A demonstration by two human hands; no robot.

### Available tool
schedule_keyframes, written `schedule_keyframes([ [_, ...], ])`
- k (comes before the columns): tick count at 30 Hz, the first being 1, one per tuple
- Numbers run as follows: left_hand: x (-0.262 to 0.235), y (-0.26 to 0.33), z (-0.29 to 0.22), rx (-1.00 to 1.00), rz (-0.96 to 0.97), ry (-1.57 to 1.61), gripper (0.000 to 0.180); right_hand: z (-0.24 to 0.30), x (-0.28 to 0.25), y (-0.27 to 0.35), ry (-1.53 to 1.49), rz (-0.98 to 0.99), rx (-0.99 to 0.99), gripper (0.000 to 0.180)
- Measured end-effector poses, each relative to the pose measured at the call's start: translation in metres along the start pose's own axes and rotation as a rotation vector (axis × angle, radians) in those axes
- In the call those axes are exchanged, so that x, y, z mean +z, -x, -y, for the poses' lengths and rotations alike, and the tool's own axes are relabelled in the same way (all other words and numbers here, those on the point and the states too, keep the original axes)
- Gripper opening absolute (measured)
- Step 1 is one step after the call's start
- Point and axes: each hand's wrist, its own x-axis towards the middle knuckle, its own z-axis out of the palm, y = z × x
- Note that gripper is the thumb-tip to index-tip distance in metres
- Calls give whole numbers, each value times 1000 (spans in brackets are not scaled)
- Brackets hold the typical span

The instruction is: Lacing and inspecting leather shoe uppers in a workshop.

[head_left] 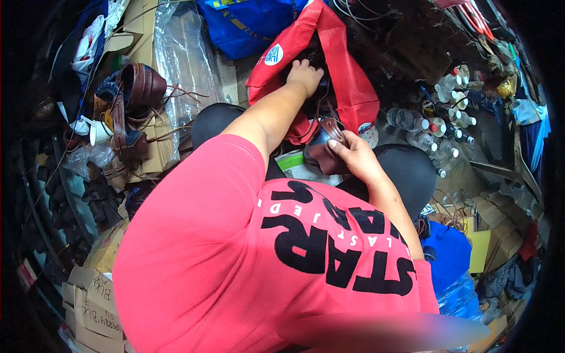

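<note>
A red fabric bag (pixel 351 76) with white round patches stands open in front of me, between my knees. My left hand (pixel 305 77) reaches into its mouth; the fingertips are lost in the dark inside, so what they touch is hidden. My right hand (pixel 360 157) grips a brown leather shoe upper (pixel 319 148) by its edge, thumb on top, just below the bag. The upper has dark blue parts and loose laces hanging from it. Under it lies a white and green packet (pixel 292 163), partly covered.
More brown shoe uppers (pixel 141 85) with trailing laces sit on cardboard at the left, beside clear plastic sheeting (pixel 187 65). A blue bag (pixel 250 26) stands at the far side. Several clear plastic bottles (pixel 405 119) lie at the right. Cardboard boxes (pixel 97 306) are at the near left.
</note>
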Motion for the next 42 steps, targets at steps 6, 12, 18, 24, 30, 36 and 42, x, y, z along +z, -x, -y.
schedule_keyframes([
  [6,-27,21,-2,117,-251,96,22,-6,-5,-3,-208,-69,-34,27],
  [12,-77,69,50,166,-599,261,19,13,-9,6,-538,-22,-146,31],
  [18,-137,125,88,72,-852,463,25,29,-9,20,-631,-25,-280,31],
  [24,-180,167,123,-72,-789,833,32,35,-10,29,-673,-86,-433,28],
  [30,-201,208,141,-119,-484,1008,29,81,-2,67,-451,-234,-749,26],
  [36,-222,259,152,-49,-309,989,27,126,-4,90,-52,-341,-1004,19],
  [42,-201,254,132,25,-112,781,24,159,43,75,532,-84,-962,16],
])
